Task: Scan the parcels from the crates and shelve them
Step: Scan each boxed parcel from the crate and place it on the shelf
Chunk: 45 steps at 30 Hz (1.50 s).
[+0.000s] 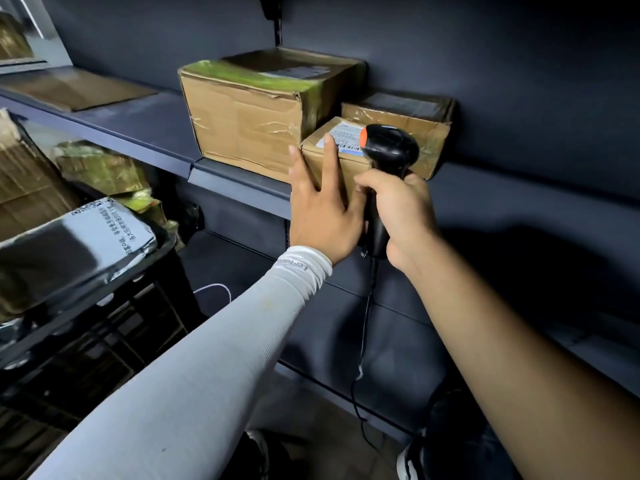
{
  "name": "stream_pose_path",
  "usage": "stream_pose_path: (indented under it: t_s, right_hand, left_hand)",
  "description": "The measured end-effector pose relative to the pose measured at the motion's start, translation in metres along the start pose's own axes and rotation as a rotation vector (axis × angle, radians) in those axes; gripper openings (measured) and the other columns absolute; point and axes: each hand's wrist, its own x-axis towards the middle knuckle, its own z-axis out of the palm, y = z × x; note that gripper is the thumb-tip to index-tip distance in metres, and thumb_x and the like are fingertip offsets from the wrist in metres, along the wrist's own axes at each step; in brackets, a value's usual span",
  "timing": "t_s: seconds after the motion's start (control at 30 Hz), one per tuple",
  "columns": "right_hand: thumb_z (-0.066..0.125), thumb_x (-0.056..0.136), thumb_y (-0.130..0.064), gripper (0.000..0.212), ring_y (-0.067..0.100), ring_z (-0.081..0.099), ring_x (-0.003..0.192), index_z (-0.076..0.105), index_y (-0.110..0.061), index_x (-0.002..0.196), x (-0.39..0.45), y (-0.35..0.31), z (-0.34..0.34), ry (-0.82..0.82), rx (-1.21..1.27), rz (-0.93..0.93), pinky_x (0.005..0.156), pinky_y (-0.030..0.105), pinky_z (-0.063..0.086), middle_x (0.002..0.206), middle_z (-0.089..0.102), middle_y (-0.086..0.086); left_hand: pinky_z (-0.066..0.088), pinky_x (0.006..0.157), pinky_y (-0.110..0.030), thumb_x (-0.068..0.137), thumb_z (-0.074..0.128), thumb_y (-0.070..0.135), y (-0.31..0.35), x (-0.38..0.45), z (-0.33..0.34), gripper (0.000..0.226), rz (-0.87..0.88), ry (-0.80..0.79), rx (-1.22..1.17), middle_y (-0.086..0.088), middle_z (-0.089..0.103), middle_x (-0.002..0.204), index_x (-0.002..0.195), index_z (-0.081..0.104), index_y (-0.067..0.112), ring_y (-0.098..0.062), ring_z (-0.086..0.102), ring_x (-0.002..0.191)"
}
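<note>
Hands: I see my left hand (320,206) with fingers spread straight, pressed flat against the front and left corner of the small parcel (337,161); my right hand (398,216) is curled tight round the handle of the scanner (384,168).
Shelf: the dark shelf (156,133) carries three cardboard boxes against the back wall.
Large box: the large box (256,109), with greenish tape on top, stands to the left, touching the small parcel.
Crate: a black crate (114,317) sits low on the left, with a grey plastic mailer (69,247) lying on top of its load.
Rear box: the rear box (405,116) sits just behind the small parcel.
Small parcel: it rests at the shelf's front edge, white label (343,136) facing up.
Scanner: black with an orange tip, its head hangs over the label; the cable (363,341) hangs down from the handle.
</note>
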Motion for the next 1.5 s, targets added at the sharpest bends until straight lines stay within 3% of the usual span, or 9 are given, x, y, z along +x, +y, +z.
stream_pose_path:
  t_s: [0.13, 0.5, 0.6, 0.7, 0.77, 0.93, 1.1, 1.3, 1.5]
  right_hand:
    - [0.077, 0.037, -0.039, 0.06, 0.034, 0.076, 0.086, 0.066, -0.019, 0.093, 0.004, -0.005, 0.005, -0.028, -0.008, 0.011, 0.079, 0.061, 0.063, 0.093, 0.077, 0.008]
    - [0.075, 0.052, -0.03, 0.05, 0.033, 0.074, 0.085, 0.06, -0.017, 0.097, 0.0, -0.008, 0.006, -0.084, -0.036, 0.03, 0.079, 0.065, 0.061, 0.094, 0.072, 0.01]
    - [0.081, 0.063, -0.033, 0.045, 0.024, 0.074, 0.092, 0.063, -0.02, 0.101, -0.009, -0.006, 0.005, -0.076, -0.068, -0.005, 0.088, 0.053, 0.062, 0.098, 0.075, 0.004]
    - [0.074, 0.086, -0.014, 0.012, 0.016, 0.066, 0.068, 0.063, -0.016, 0.09, -0.022, -0.002, 0.0, -0.095, -0.081, -0.077, 0.066, 0.036, 0.057, 0.082, 0.071, 0.002]
    - [0.069, 0.089, -0.009, 0.009, 0.011, 0.06, 0.053, 0.063, -0.015, 0.087, -0.028, 0.005, -0.004, -0.112, -0.123, -0.123, 0.055, 0.028, 0.05, 0.07, 0.067, 0.001]
    - [0.068, 0.086, -0.022, 0.018, 0.019, 0.068, 0.092, 0.068, -0.023, 0.104, -0.049, 0.019, -0.003, -0.101, -0.323, -0.192, 0.091, 0.045, 0.058, 0.098, 0.075, -0.005]
    - [0.067, 0.091, -0.021, 0.033, 0.025, 0.065, 0.115, 0.066, -0.025, 0.124, -0.076, 0.013, 0.013, -0.209, -0.469, -0.24, 0.102, 0.042, 0.052, 0.121, 0.072, 0.001]
    - [0.065, 0.095, -0.014, 0.025, 0.022, 0.063, 0.102, 0.065, -0.026, 0.118, -0.093, -0.007, 0.043, -0.358, -0.503, -0.316, 0.081, 0.028, 0.042, 0.108, 0.07, 0.0]
    - [0.066, 0.094, -0.015, 0.02, 0.016, 0.056, 0.078, 0.06, -0.023, 0.111, -0.11, -0.021, 0.089, -0.487, -0.509, -0.352, 0.063, 0.029, 0.039, 0.087, 0.06, -0.008]
  left_hand:
    - [0.015, 0.125, -0.057, 0.093, 0.038, 0.057, -0.001, 0.011, 0.001, 0.084, -0.054, -0.032, 0.102, -0.024, -0.015, 0.17, 0.166, 0.002, 0.037, -0.042, 0.002, 0.158]
    - [0.005, 0.126, -0.06, 0.101, 0.047, 0.05, 0.001, 0.01, -0.008, 0.081, -0.115, -0.082, 0.163, -0.008, -0.018, 0.173, 0.163, -0.004, 0.048, -0.039, -0.006, 0.159]
    - [0.007, 0.126, -0.06, 0.104, 0.042, 0.049, 0.005, 0.001, -0.017, 0.072, -0.099, -0.082, 0.201, -0.006, -0.016, 0.173, 0.163, 0.0, 0.047, -0.039, -0.006, 0.159]
    - [0.007, 0.126, -0.058, 0.108, 0.034, 0.052, 0.006, -0.017, -0.028, 0.065, -0.103, -0.107, 0.25, -0.003, -0.016, 0.173, 0.163, 0.001, 0.048, -0.034, -0.007, 0.16]
    - [0.006, 0.126, -0.058, 0.108, 0.03, 0.056, 0.004, -0.03, -0.036, 0.062, -0.12, -0.121, 0.28, -0.002, -0.014, 0.174, 0.163, 0.002, 0.049, -0.032, -0.008, 0.16]
    - [-0.001, 0.127, -0.057, 0.108, 0.021, 0.06, 0.001, -0.053, -0.068, 0.06, -0.134, -0.202, 0.447, 0.0, -0.014, 0.174, 0.162, -0.002, 0.051, -0.031, -0.012, 0.16]
    - [-0.001, 0.127, -0.056, 0.107, 0.019, 0.062, 0.002, -0.064, -0.11, 0.06, -0.114, -0.203, 0.61, -0.002, -0.01, 0.174, 0.163, 0.002, 0.048, -0.032, -0.011, 0.16]
    - [-0.003, 0.127, -0.057, 0.107, 0.018, 0.062, 0.001, -0.07, -0.158, 0.062, -0.148, -0.144, 0.753, -0.005, -0.001, 0.175, 0.164, 0.003, 0.045, -0.031, -0.006, 0.16]
    - [-0.005, 0.125, -0.06, 0.107, 0.019, 0.058, 0.001, -0.077, -0.217, 0.063, -0.214, -0.028, 0.871, -0.009, 0.004, 0.174, 0.166, 0.005, 0.039, -0.035, -0.002, 0.16]
